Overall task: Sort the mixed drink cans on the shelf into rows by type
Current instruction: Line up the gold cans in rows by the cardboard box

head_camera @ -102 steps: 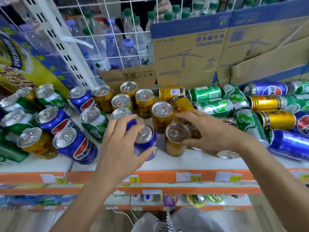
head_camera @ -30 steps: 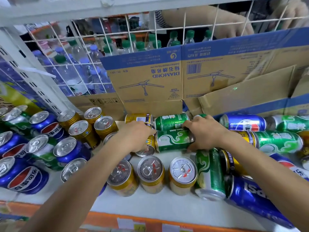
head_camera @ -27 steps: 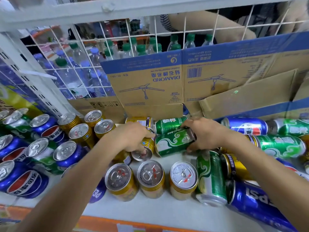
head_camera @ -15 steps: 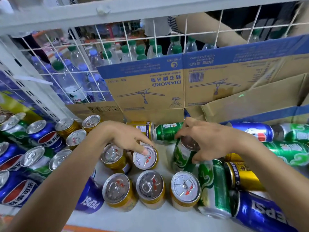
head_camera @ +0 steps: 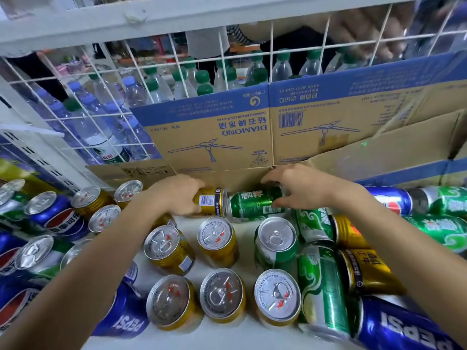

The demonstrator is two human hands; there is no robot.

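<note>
**Both grips now at the shelf's back edge, each on a lying can**

Versus 0.5 s ago: the left grip (head_camera: 177, 195) has come off the lid of an upright gold can in the second row and gone to the back edge. Its fingers now curl round the left end of a lying gold can (head_camera: 211, 202). The right grip (head_camera: 300, 185) has let go of the green can it was tipping up. That upright green can (head_camera: 276, 239) now stands free, lid up, just right of the second-row gold cans (head_camera: 217, 239). The right grip's fingers hook over the far end of a lying green can (head_camera: 252, 202), thumb on the near side by the barcode. The two lying cans sit end to end against the cardboard. Whether they touch, cannot tell.

Three front-row gold cans (head_camera: 222, 294) stand near the front edge, same as before.

Right half of the shelf: a heap of cans on their sides, with a green can (head_camera: 321, 286), a gold can (head_camera: 366, 271) and a blue Pepsi can (head_camera: 409, 327). Left half: upright mixed cans (head_camera: 55, 215) in blue, gold and green. One more Pepsi can (head_camera: 126, 319) lies at the front under the left forearm.

The shelf (head_camera: 240, 334) is white. A cardboard box (head_camera: 209, 137), printed DIAMOND upside down, runs along the back edge. Behind it is a white wire grid (head_camera: 222, 56), then water bottles (head_camera: 106, 137) with green and blue caps. Another person's forearm (head_camera: 303, 24) shows blurred past the grid.
</note>
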